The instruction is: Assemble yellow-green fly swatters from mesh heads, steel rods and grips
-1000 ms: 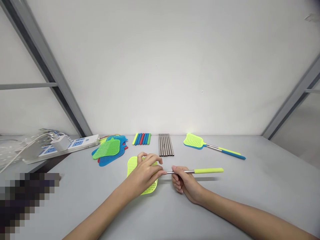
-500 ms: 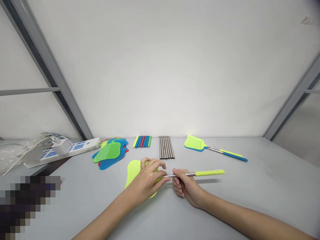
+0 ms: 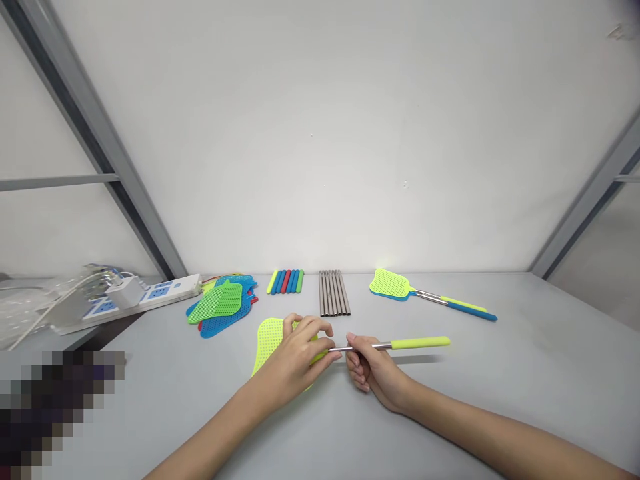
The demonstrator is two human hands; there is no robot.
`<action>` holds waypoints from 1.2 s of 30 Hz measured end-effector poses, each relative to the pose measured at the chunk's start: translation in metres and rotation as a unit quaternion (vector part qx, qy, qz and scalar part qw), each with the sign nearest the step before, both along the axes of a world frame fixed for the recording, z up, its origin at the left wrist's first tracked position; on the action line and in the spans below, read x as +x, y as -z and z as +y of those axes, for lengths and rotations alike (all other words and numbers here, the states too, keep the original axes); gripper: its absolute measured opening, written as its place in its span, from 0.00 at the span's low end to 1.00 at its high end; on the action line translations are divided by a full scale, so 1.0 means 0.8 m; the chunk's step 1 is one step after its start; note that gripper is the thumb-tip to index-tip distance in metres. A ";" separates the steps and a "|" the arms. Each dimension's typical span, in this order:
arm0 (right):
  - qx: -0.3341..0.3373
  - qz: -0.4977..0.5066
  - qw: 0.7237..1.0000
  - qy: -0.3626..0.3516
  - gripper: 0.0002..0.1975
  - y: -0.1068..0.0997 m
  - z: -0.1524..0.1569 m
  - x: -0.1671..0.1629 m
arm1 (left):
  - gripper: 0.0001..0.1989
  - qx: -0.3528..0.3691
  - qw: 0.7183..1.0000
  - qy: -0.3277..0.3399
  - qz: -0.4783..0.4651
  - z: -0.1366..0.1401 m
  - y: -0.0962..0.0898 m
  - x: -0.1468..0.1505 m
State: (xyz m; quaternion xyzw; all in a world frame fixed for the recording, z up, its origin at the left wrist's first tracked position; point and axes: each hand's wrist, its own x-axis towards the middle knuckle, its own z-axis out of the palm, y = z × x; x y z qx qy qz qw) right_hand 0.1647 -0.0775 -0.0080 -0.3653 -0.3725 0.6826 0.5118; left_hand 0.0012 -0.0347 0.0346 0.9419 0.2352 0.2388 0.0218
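Observation:
A yellow-green fly swatter (image 3: 420, 343) with a metal rod lies across both my hands, its perforated head to the left and its grip to the right. My left hand (image 3: 305, 350) pinches the neck where the head meets the rod, and covers part of the head. Thumb and curled fingers of my right hand (image 3: 373, 370) are closed round the metal rod, just left of the coloured grip. The swatter is held a little above the grey table (image 3: 320, 433), where the grip casts a shadow.
Loose swatter heads (image 3: 220, 307) in green, blue and other colours are piled at left. Several coloured grips (image 3: 285, 282) and metal rods (image 3: 334, 293) stand in rows at the back. Whole fly swatters (image 3: 393, 285) lie at back right. A power strip (image 3: 170, 291) with cables sits at far left.
The view has shifted very slightly. Both hands keep their hold on the swatter, and its head appears tilted a little differently.

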 end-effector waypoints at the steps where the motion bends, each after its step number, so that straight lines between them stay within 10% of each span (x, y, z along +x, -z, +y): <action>1: -0.001 0.000 1.000 0.000 0.21 0.000 0.000 0.000 | 0.09 0.000 1.000 -0.001 0.000 0.000 0.000 0.000; 36: 0.007 -0.016 1.000 -0.014 0.23 0.001 0.000 0.000 | 0.09 -0.034 0.999 0.015 0.030 -0.005 0.002 0.004</action>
